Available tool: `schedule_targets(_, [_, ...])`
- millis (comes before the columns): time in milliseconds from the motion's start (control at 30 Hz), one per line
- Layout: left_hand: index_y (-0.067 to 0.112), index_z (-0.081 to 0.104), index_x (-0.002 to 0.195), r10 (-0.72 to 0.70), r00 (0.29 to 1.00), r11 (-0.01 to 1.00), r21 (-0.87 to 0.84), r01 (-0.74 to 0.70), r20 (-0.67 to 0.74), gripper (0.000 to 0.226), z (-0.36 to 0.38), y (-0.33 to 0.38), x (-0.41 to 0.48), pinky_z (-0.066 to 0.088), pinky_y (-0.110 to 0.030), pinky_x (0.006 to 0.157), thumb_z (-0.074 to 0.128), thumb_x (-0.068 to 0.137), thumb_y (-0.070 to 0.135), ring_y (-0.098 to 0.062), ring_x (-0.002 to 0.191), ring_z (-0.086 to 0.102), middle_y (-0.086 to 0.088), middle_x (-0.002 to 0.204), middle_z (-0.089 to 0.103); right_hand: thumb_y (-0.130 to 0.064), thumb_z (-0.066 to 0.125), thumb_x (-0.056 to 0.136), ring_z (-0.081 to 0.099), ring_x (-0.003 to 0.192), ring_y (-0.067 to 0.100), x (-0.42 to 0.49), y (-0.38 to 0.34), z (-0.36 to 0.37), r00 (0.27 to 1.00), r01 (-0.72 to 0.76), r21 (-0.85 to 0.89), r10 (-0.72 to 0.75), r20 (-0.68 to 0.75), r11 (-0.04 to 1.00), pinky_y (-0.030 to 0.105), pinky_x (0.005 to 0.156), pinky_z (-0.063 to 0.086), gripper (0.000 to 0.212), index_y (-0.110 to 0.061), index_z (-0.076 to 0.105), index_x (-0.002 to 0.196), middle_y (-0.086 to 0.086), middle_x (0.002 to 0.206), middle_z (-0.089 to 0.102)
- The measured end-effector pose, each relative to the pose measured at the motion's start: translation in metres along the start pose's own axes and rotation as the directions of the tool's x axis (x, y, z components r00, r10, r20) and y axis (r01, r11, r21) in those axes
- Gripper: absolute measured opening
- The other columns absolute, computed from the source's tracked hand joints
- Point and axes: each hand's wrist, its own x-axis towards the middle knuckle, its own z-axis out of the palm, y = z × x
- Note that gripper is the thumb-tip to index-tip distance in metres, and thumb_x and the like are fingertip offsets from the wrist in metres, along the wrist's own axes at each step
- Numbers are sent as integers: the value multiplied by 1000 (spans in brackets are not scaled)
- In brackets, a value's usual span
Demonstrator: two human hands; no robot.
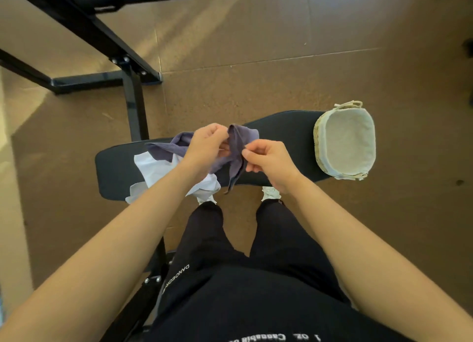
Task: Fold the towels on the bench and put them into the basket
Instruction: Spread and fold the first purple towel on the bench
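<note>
Sorting out the purple towel's edge before the first fold.

The fingers of the left hand (208, 143) and of the right hand (266, 160) are pinched narrow on the purple towel (236, 147), holding a bunched edge lifted between them while the rest trails down to their left onto the black padded table (284, 129). A white towel (156, 171) lies crumpled just beyond that, under the left wrist. Well to the right of the fingers the lined wicker basket (318, 139) sits on the table's end, with nothing visible inside. Judging by this, the fold has not begun; next the hands need to find two corners and spread the cloth flat.
</note>
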Motion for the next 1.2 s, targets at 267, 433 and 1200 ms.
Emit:
schedule_targets(267, [17,56,63,-124,975,987,-78,140,182,30,57,13,-37,36,-31,63,48,92,14,-15,64,49,-3,68,51,-21,56,105,47,48,14,-15,-11,-98,996,8,-70,-2,84,998,29,43,44,17,-8,57,95,6,70,55])
schedule_targets(433, [12,54,75,-36,934,635,730,-253,355,17,53,27,-40,38,-33,59,69,81,5,-14,61,46,-4,68,51,-15,79,87,53,52,1,-17,-37,-153,962,142,-401,-31,271,905,20,45,41,16,-12,64,85,-3,69,62])
schedule_targets(1200, [20,68,91,358,931,278,960,-38,-67,5,-31,16,7,42,-34,67,73,93,21,-24,83,61,-1,92,66,-24,61,99,67,92,30,46,-13,-190,937,-16,-674,-223,-267,739,41,84,52,27,-6,81,98,13,94,76])
